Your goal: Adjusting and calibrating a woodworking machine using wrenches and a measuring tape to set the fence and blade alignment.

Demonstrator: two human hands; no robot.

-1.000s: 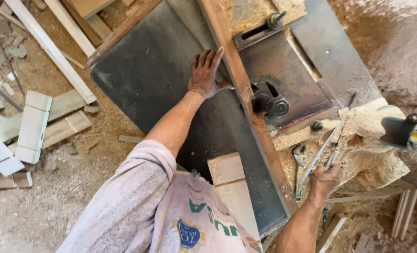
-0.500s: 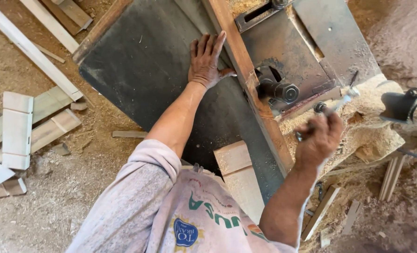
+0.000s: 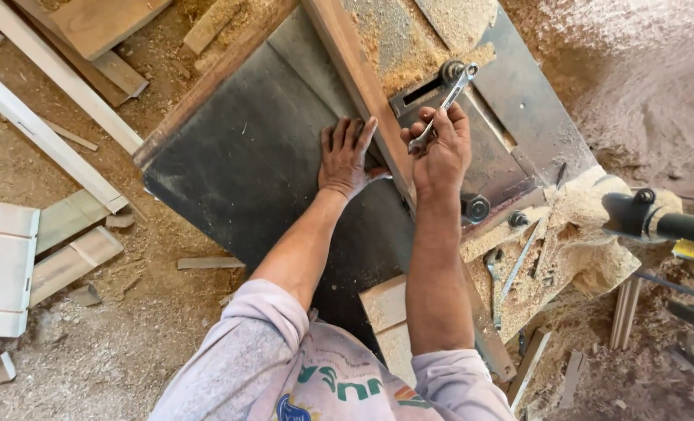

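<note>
The right hand grips a wrench on the bolt, the left hand lies open and flat on the worktop; the wrench may slip off the sawdust-covered bolt.

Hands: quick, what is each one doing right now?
Left hand: open, flat on the dark metal machine table.
Right hand: closed on a metal wrench, its head on a bolt.

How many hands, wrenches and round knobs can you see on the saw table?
Hands: 2, the left hand flat on the table and the right hand holding a wrench
Wrenches: 2, the other wrench in sawdust
Knobs: 2, knob and small knob
Total: 6
</note>
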